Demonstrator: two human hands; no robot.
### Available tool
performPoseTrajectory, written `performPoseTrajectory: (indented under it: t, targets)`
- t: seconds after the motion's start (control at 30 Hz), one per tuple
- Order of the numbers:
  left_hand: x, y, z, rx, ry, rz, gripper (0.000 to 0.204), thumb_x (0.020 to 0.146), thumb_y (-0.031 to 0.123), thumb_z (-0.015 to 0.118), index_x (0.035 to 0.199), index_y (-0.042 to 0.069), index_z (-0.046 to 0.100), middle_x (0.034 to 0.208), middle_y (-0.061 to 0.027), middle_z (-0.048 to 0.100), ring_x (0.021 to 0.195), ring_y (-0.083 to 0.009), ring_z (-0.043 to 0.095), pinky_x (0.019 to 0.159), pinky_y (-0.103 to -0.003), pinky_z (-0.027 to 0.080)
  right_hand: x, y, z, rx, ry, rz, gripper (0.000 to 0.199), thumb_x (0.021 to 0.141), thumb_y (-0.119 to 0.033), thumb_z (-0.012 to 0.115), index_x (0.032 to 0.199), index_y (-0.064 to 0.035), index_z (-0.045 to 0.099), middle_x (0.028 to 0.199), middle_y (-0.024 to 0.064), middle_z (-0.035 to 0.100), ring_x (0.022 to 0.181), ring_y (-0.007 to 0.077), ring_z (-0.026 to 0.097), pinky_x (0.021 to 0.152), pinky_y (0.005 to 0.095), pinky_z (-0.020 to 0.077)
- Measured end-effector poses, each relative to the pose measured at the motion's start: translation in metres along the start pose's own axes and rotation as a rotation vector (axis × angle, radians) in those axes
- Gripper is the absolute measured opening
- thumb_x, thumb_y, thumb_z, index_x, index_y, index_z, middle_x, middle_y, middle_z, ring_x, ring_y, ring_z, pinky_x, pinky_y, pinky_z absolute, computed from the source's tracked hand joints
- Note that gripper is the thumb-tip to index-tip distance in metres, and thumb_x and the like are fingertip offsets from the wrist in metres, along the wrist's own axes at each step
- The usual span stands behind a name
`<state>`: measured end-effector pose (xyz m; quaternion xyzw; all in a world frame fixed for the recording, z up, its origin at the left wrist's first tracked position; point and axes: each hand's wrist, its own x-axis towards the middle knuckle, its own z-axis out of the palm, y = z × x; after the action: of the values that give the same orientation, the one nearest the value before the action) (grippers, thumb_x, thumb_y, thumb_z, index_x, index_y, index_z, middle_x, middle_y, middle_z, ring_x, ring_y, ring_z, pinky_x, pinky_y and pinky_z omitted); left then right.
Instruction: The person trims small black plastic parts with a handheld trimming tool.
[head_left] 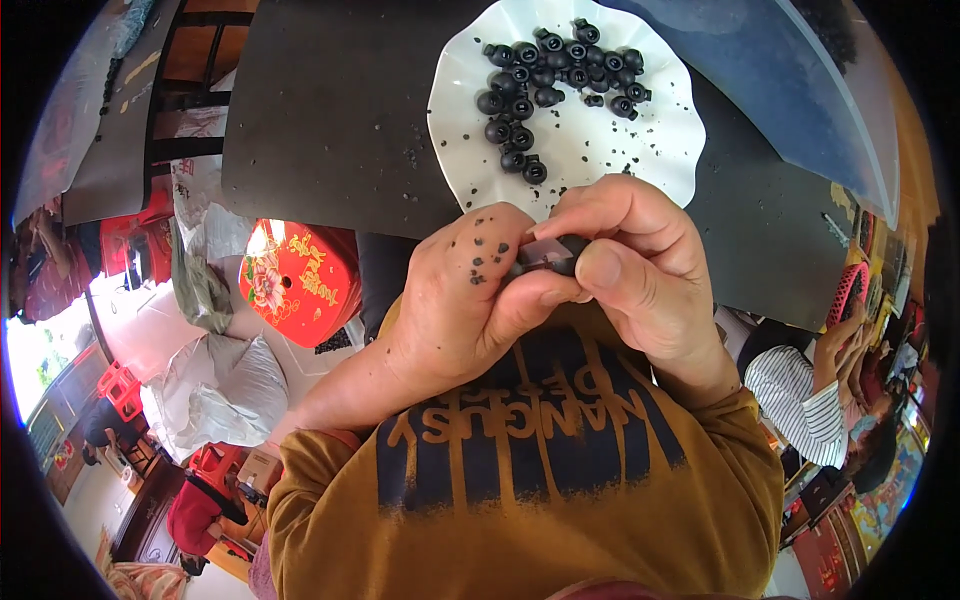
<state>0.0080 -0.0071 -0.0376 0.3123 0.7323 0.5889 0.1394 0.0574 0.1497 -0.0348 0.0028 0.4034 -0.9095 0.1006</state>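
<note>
My left hand (455, 285) and my right hand (650, 265) meet in front of my chest, just below the near rim of a white wavy-edged plate (590, 180). Between right thumb and fingers I pinch a small black round part (573, 250). The left fingers are closed around something mostly hidden; a thin, flat, shiny piece (546, 252) shows between the hands, its kind unclear. Black crumbs stick to the back of my left hand. On the plate lies a group of black round parts (548, 97) with holed, collared ends, among scattered black scraps.
The dark table (330, 120) carries a few crumbs. A red patterned stool (300, 285) stands at the left, near white sacks (215, 395). Clear plastic sheeting (800, 90) lies at the far right. A person in a striped sleeve (800, 400) sits to the right.
</note>
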Motion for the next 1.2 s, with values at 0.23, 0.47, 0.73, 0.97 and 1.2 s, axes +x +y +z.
performPoseTrajectory:
  t: [0.23, 0.47, 0.73, 0.97, 1.2]
  targets:
    - [-0.001, -0.008, 0.007, 0.053, 0.073, -0.014, 0.034, 0.082, 0.036, 0.057, 0.079, 0.003, 0.05, 0.065, -0.0092, 0.049, 0.056, -0.0288, 0.051, 0.05, -0.034, 0.041, -0.001, 0.008, 0.001, 0.02, 0.032, -0.045, 0.018, 0.089, -0.008, 0.051, 0.104, 0.0019, 0.051, 0.094, 0.0053, 0.058, 0.088, 0.0075, 0.057, 0.077, 0.0186, 0.0451]
    - [0.0, -0.01, 0.008, 0.215, 0.128, 0.1, 0.034, 0.08, 0.036, 0.058, 0.078, 0.003, 0.05, 0.066, -0.0088, 0.049, 0.054, -0.0293, 0.05, 0.047, -0.036, 0.041, -0.001, 0.015, 0.009, 0.054, 0.061, -0.115, 0.02, 0.09, -0.01, 0.049, 0.105, 0.0024, 0.048, 0.093, 0.0066, 0.058, 0.088, 0.0102, 0.059, 0.078, 0.0197, 0.0461]
    - [-0.003, -0.007, 0.011, 0.33, 0.137, 0.14, 0.035, 0.08, 0.038, 0.057, 0.077, 0.004, 0.05, 0.064, -0.0078, 0.049, 0.053, -0.0274, 0.051, 0.045, -0.035, 0.041, -0.004, 0.02, 0.014, 0.165, 0.104, -0.137, 0.019, 0.09, -0.01, 0.048, 0.105, 0.0022, 0.048, 0.097, 0.0065, 0.057, 0.087, 0.0106, 0.06, 0.079, 0.0209, 0.0471]
    - [-0.014, -0.014, 0.006, -0.024, 0.154, 0.082, 0.039, 0.084, 0.041, 0.053, 0.074, 0.003, 0.048, 0.062, -0.0063, 0.047, 0.052, -0.0215, 0.047, 0.046, -0.03, 0.037, -0.005, 0.014, 0.016, 0.151, 0.151, -0.026, 0.02, 0.09, -0.016, 0.051, 0.104, -0.0007, 0.052, 0.09, 0.0015, 0.057, 0.073, 0.0028, 0.05, 0.066, 0.0164, 0.0406]
    - [-0.017, -0.01, 0.001, -0.493, 0.103, -0.209, 0.038, 0.087, 0.036, 0.053, 0.074, 0.001, 0.048, 0.066, -0.005, 0.047, 0.057, -0.0153, 0.044, 0.052, -0.025, 0.035, -0.002, 0.015, 0.012, 0.056, 0.09, -0.107, 0.022, 0.09, -0.017, 0.051, 0.105, -0.0015, 0.053, 0.09, 0.0011, 0.057, 0.072, 0.0029, 0.046, 0.065, 0.0167, 0.038]
